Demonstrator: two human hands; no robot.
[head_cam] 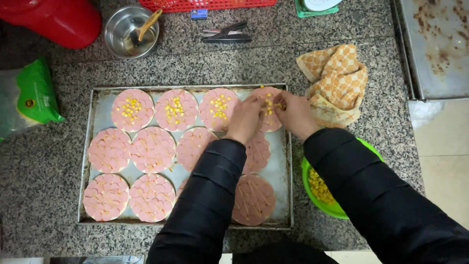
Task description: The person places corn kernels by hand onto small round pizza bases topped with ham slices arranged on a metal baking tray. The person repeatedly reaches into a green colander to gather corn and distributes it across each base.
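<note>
Both hands (271,115) – over corn-topped round (268,108)

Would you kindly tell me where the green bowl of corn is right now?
In the head view, the green bowl of corn sits on the granite counter just off the baking tray's right edge, partly hidden under the person's right sleeve, below the checkered cloth.
</note>
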